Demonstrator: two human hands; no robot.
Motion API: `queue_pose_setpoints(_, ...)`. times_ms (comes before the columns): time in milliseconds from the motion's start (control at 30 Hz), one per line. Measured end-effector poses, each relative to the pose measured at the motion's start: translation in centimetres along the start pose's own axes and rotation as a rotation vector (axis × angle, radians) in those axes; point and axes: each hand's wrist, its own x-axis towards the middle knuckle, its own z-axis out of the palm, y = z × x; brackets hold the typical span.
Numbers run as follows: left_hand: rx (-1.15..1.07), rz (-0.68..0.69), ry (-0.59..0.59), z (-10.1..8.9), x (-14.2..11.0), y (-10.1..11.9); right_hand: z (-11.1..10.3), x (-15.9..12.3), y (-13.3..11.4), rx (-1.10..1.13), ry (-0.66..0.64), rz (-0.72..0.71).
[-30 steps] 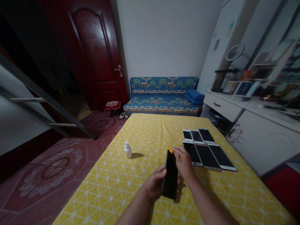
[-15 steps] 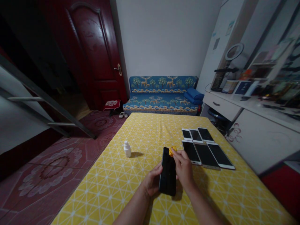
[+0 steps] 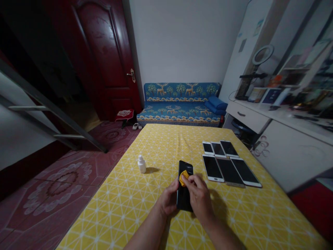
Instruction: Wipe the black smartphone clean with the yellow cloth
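yellow-patterned counter: left hand fingers grip black smartphone; right hand fingers pinch yellow cloth against its screen.

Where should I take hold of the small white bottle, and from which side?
Grip the white bottle around its wider body, not the narrow tip, probably coming from the near left: it stands upright on the tablecloth, and the phone lies to its right.

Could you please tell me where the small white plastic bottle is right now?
In the head view, the small white plastic bottle stands on the yellow patterned tablecloth, left of the black smartphone.
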Motion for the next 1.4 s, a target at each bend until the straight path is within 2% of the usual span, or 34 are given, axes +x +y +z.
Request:
queue_pose_setpoints(233, -0.019, -0.003, 0.023, 0.3, -0.1, 0.3, -0.3, -1.8, -1.4, 0.017, -0.03, -0.027)
queue_pose_setpoints(433, -0.061, -0.003, 0.001, 0.5, 0.1, 0.5, -1.2, -3.2, -2.2, 0.021, -0.089, -0.136)
queue_pose_setpoints(700, -0.075, -0.063, -0.012, 0.5, 0.0, 0.4, -2.0, -1.8, -1.6, -0.03, -0.147, -0.234)
queue_pose_setpoints(867, -0.156, -0.057, 0.014, -0.2, 0.1, 0.2, -1.4, -0.1, -0.8, -0.109, -0.105, -0.174)
queue_pose_setpoints(1000, -0.092, -0.064, 0.012, -0.2, 0.1, 0.1, -0.4, 1.0, 0.3, -0.097, -0.067, -0.12)
queue_pose_setpoints(1167, -0.012, 0.011, -0.054, 1.0, -0.1, 0.3, 0.2, 2.6, 2.3, -0.076, -0.044, -0.039)
queue_pose_setpoints(1300, 0.034, -0.013, -0.108, 1.2, -0.2, 0.4, 0.3, 4.0, 3.2, -0.094, -0.035, 0.048)
queue_pose_setpoints(1400, 0.06, -0.026, -0.139, 1.1, -0.3, 0.4, 0.3, 4.3, 3.0, -0.089, -0.011, 0.099)
